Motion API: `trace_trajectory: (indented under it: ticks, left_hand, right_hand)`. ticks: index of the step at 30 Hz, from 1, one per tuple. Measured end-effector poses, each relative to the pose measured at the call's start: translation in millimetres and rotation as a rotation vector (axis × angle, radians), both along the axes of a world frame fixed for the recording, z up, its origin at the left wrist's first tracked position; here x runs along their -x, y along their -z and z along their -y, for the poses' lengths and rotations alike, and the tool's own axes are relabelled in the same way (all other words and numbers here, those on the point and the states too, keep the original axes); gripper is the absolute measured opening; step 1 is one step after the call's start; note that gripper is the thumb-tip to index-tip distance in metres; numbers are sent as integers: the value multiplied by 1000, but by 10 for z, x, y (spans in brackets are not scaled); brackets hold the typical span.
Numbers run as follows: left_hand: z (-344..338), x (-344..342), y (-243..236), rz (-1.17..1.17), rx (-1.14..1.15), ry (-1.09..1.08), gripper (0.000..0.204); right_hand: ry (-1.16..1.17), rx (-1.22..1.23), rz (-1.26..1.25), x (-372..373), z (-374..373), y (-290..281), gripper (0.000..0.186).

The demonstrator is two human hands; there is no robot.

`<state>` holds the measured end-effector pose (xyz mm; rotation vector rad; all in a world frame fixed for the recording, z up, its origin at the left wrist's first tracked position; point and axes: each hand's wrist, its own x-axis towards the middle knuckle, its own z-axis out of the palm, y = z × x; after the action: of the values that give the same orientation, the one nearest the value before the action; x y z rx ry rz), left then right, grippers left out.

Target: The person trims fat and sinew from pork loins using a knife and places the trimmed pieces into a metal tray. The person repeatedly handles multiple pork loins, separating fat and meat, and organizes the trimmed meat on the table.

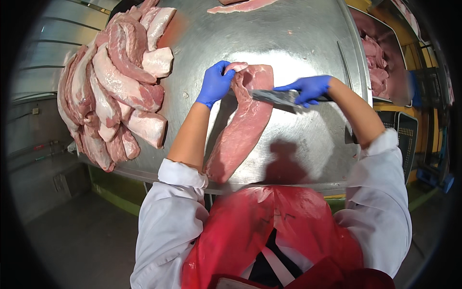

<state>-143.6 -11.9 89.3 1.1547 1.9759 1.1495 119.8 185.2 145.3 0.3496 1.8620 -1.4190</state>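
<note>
Head view: the left hand (214, 86), gloved in blue, pinches the flap (237, 67) at the upper left corner of a long piece of meat (245, 127) between thumb and fingers. The right hand (308, 89), likewise gloved, is wrapped around the handle of a knife (274, 97), index finger extended along it. The blade is blurred; its tip end reaches the meat just right of the left hand, though cutting depth cannot be confirmed. The piece lies flat between the hands and runs down toward the wearer. The step in hand is judged to be trimming or parting the flap. The next stroke appears to call for tension on the flap, a shallow blade angle and left fingers clear of the edge.

The steel table (216, 38) under both hands is shiny, with small scraps. Left of the left hand sits a heaped pile of pale-fatted cuts (106, 86). Beyond the hands, a strip of meat (245, 6) lies at the upper limit of view. A slim dark rod (341, 58) rests right of the right hand.

Farther right stand a meat-filled tray (364, 23) and a black crate (406, 132). Grey floor (62, 207) shows at lower left.
</note>
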Motion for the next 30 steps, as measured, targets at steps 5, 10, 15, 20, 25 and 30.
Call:
trace_trajectory:
  ticks: [5,10,15,20,25,30]
  left_hand:
    - [-88,-205,-168,27,-10,87,27]
    - [-37,-33,-211,45,-22,-33,28]
    - [24,-100,-308,131,-29,16,28]
    - [-78,-212,-457,65,-83,86,28]
    - [240,18,-821,249,-246,-85,25]
    - [323,55,-1051,198,-328,-88,24]
  right_hand:
    - [210,207,-89,169,376,316,80]
    - [128,149,-115,85,441,318,81]
    - [57,60,-52,-161,474,224,80]
    - [209,198,-146,350,864,601,81]
    - [-31,121,-8,-530,771,247,83]
    - [206,183,-81,98,1505,374,82]
